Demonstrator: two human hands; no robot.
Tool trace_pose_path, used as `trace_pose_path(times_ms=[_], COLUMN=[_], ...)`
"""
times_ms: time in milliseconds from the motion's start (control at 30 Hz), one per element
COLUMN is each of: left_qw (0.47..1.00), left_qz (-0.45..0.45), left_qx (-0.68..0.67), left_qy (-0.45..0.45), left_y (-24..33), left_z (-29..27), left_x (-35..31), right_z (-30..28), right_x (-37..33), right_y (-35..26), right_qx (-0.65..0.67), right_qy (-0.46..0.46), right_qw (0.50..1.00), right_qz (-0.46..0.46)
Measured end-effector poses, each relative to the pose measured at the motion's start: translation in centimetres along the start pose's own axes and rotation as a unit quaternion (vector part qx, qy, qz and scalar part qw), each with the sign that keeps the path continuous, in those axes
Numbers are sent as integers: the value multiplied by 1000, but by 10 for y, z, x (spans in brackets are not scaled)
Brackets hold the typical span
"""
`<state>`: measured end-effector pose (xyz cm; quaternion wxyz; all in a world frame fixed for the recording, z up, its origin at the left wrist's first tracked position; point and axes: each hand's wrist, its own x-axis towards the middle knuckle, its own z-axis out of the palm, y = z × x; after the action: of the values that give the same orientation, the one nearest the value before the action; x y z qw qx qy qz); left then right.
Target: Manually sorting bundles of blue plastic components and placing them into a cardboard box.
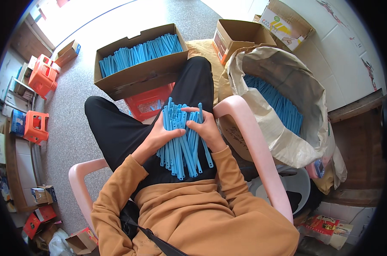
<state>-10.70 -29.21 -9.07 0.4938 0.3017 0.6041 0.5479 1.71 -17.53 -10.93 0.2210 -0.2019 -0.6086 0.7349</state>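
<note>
Grasping the blue strips, likely light, stiff and slippery, with left hand and right hand, you best hold them mid-length.

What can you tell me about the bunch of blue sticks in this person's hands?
The bunch of blue sticks is a loose bundle of many slim, light-blue pieces that look like plastic. Some far ends are broader, with small holes. The sticks point roughly away from the body, their ends uneven and some slanting. The left hand and right hand hold it from either side, above the black trousers; whether it rests on them is unclear.
</note>
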Motion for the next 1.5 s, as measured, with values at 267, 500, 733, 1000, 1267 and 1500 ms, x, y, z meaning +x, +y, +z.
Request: trace_pose_path(times_ms=[267,500,733,1000,1267,1500], left_qw=[1000,1000,1000,1000,1000,999], left_qz=[-9,-28,-26,0,-25,-14], left_qx=[10,-12,-6,0,-19,12], left_qy=[7,-7,-2,4,-2,48], left_y=[-1,-1,0,-8,-4,8], left_z=[-1,-4,-4,-7,-7,1], left_x=[-1,0,-1,0,-1,-2], right_z=[-3,-8,-6,-15,-18,-16], right_x=[7,1,7,11,6,-1], right_y=[-3,-2,-3,-10,-9,-4], right_qx=[-93,-57,-30,-10,67,103], right_qy=[-27,-54,-72,-100,-69,-31], right_qw=[995,997,997,993,992,991], right_qz=[9,-8,8,68,84,78])
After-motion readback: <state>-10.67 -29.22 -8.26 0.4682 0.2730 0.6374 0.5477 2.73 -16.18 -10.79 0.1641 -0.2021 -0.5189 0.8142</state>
